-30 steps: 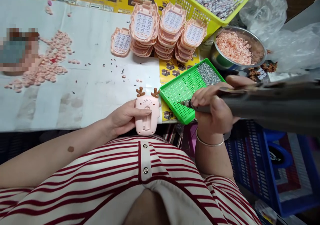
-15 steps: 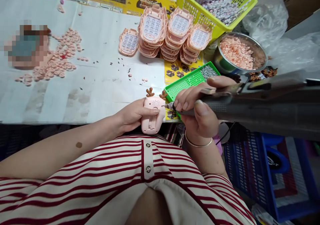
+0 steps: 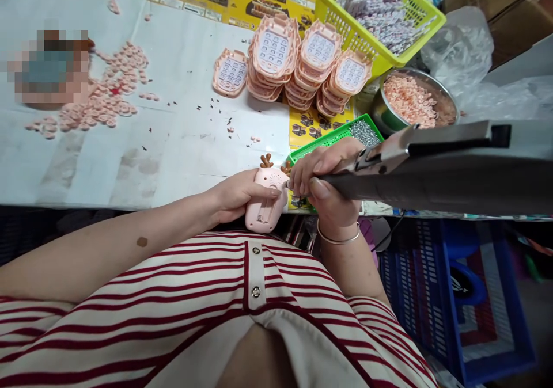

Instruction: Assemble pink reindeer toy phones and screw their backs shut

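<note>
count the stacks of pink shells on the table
3: the left stack, the middle stack beside it, and the right stack, nearest the bowl. The lone shell farther left isn't counted. More could be hidden behind.

Pink casing (image 3: 264, 208), brown antlers (image 3: 266, 160); driver (image 3: 432, 189) seemingly dark grey

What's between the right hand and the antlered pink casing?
Head view: the power screwdriver's tip, pointing from the right hand at the pink casing; contact unclear.
</note>
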### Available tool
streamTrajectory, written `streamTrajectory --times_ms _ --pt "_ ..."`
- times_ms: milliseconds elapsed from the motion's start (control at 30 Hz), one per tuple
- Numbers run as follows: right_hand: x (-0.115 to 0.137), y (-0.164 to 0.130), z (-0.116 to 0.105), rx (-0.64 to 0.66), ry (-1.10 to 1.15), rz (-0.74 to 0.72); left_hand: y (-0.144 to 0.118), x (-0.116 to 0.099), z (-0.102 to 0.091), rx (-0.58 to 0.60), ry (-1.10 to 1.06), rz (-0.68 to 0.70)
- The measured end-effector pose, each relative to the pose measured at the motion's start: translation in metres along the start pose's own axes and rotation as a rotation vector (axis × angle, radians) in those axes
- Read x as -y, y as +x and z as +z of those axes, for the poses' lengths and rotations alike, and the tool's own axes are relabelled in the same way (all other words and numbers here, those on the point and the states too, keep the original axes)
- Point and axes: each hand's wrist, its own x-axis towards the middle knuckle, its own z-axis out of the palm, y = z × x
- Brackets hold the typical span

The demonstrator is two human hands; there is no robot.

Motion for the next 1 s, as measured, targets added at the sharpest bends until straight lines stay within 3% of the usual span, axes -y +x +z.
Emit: streamTrajectory --times_ms 100,167,300,400,633,1000 --pt "0.000 0.002 0.001 0.091 0.124 -0.264 -0.001 -0.001 0.001 -0.002 0.015 -0.003" --pt "0.007 0.002 0.000 0.075 0.183 -0.344 -0.002 -0.001 0.001 -0.010 0.015 -0.010" --pt "0.028 0.003 -0.013 -0.052 0.235 -0.446 -0.003 -0.001 0.002 -0.052 0.002 -0.013" --pt "0.025 0.003 -0.031 -0.178 0.126 -0.505 -0.004 -0.001 0.002 -0.071 -0.009 -0.011" --pt "-0.017 -0.003 -0.052 -0.288 -0.029 -0.467 -0.003 0.002 0.000 -0.092 0.010 -0.013" --pt "-0.032 0.003 -0.054 -0.238 -0.055 -0.462 -0.004 0.003 0.000 -0.112 -0.023 0.008"
